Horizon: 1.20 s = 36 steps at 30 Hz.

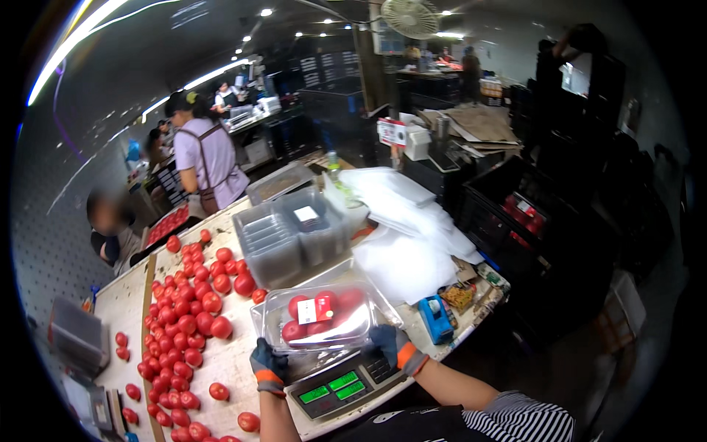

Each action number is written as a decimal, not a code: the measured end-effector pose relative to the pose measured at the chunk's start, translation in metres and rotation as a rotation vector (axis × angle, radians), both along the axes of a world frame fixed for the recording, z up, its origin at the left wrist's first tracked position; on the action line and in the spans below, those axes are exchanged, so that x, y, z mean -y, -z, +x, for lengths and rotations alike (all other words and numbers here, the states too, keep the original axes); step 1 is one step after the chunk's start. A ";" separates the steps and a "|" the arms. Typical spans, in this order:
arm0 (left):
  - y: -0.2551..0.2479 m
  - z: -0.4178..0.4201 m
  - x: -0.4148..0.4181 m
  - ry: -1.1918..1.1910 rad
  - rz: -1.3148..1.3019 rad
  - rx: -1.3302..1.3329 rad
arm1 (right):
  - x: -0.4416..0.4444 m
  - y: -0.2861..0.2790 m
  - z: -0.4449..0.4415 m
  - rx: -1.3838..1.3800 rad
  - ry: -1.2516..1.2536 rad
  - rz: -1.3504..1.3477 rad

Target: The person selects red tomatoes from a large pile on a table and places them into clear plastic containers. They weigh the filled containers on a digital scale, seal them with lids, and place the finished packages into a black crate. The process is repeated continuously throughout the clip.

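Note:
In front of me a lidded clear plastic box (270, 320) is held slightly tilted over the digital scale (362, 399). Several tomatoes (294, 331) lie inside, and a red-and-white label (314, 310) bearing writing is on the lid. My left hand (268, 362), in a dark glove with an orange cuff, grips the box's near left corner. At its near right corner, my right hand (390, 343) in a matching glove holds the rim. The scale's green displays are lit beneath. Part of the weighing pan is hidden by the box.
Loose tomatoes (182, 315) spread over the table to the left. Beyond the box stand stacked clear plastic trays (268, 240) and white foam sheets (409, 259). A blue label gun (436, 319) lies right. A black crate (497, 221) stands beyond the table; a person (207, 154) works at left.

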<state>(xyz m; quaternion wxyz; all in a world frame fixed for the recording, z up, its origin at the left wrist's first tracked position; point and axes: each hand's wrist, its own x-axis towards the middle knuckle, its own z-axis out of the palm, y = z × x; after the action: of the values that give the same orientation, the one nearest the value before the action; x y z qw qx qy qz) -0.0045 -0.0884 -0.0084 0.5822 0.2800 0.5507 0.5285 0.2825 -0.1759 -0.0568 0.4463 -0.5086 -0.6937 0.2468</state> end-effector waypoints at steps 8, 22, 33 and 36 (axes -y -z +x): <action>0.004 0.023 0.031 -0.034 0.015 0.137 | -0.009 -0.029 0.020 -1.258 -0.017 -0.671; 0.014 0.141 0.129 1.198 -0.212 0.382 | 0.118 -0.015 0.155 -0.705 0.611 -0.313; 0.065 0.287 0.152 0.921 -0.747 0.838 | 0.064 -0.012 0.147 0.168 0.598 -0.664; 0.075 0.300 0.148 0.868 -0.666 0.805 | 0.084 -0.025 0.150 -0.633 0.260 -0.745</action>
<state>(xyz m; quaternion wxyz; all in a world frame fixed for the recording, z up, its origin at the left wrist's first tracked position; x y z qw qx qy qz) 0.2953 -0.2363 -0.0832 0.9564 0.0627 0.2622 0.1121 0.4321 -0.2598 -0.0313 0.4499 -0.6156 -0.3201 0.5623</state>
